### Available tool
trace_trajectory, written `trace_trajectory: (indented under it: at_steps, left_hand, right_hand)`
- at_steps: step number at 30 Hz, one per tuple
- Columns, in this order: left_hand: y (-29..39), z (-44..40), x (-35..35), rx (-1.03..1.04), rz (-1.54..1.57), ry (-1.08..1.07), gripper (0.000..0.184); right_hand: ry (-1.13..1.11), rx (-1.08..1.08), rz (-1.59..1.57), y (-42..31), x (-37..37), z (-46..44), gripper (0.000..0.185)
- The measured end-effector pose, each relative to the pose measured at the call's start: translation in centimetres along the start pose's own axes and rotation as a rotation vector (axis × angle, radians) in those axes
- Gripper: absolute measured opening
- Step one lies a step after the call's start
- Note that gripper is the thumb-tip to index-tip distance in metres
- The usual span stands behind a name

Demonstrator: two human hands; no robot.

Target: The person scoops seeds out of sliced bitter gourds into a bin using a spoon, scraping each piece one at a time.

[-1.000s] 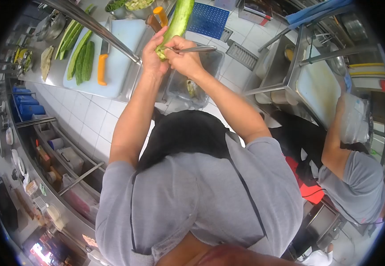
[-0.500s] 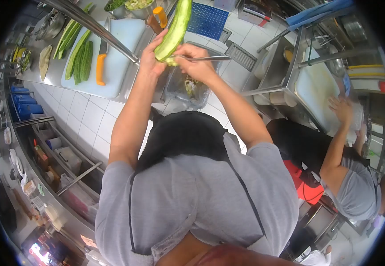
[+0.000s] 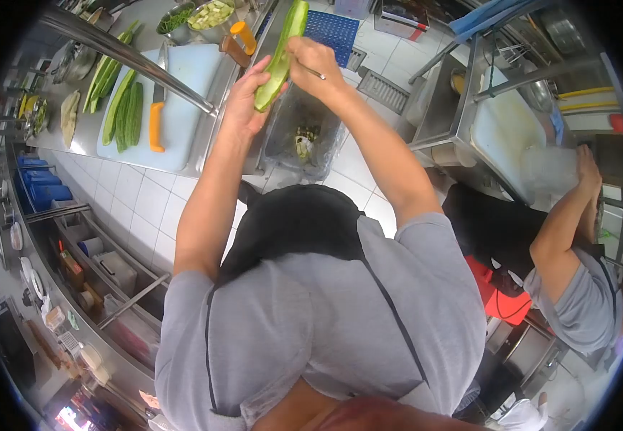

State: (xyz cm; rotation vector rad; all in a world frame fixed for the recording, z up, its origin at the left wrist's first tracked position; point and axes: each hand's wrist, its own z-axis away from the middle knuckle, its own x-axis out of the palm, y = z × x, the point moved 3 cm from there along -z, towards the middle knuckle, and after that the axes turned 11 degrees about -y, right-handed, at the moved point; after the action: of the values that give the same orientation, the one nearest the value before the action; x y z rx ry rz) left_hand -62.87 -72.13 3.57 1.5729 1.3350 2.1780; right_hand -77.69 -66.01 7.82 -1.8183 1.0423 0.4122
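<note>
My left hand is closed around the lower end of a halved long green gourd, its pale cut face turned up. Pressed against the upper part of that gourd is my right hand, closed on a metal spoon; only the thin handle shows, the bowl end being hidden. Below both hands stands a grey plastic bin with scraps at the bottom. More green gourd pieces lie on a white cutting board, beside a knife with an orange handle.
A metal rail crosses above the counter. Bowls of cut vegetables and an orange-capped bottle stand at the back. At right, a co-worker's hand is beside another white board.
My right hand has moved up along the gourd with the spoon, from its lower end. The gourd is now lower in my left hand. The co-worker's arm has shifted right.
</note>
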Motion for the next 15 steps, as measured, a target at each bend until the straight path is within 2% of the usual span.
trace_trajectory:
  at_steps: [3,6,7,10,12,15]
  left_hand:
    - [0.4,0.0,-0.3,0.010,-0.022,0.037,0.059]
    - [0.8,-0.2,-0.1,0.026,-0.059,0.033,0.057]
    - [0.9,0.1,0.4,0.030,-0.072,0.029,0.056]
    - [1.2,0.2,1.4,0.007,-0.071,0.086,0.055]
    - [1.0,-0.7,-0.6,0.026,-0.074,0.061,0.054]
    - [1.3,-0.3,-0.2,0.038,-0.049,0.064,0.054]
  right_hand:
    - [-0.064,-0.185,-0.064,-2.8,1.3,1.4,0.014]
    - [-0.064,-0.120,0.098,-0.5,0.6,0.0,0.016]
    - [0.011,-0.148,0.131,0.2,0.1,-0.9,0.020]
    - [-0.027,-0.164,0.274,0.2,0.2,-1.5,0.023]
    - [-0.062,-0.194,0.220,-1.4,1.2,0.2,0.031]
    - [-0.105,-0.233,0.176,-2.3,1.9,1.1,0.029]
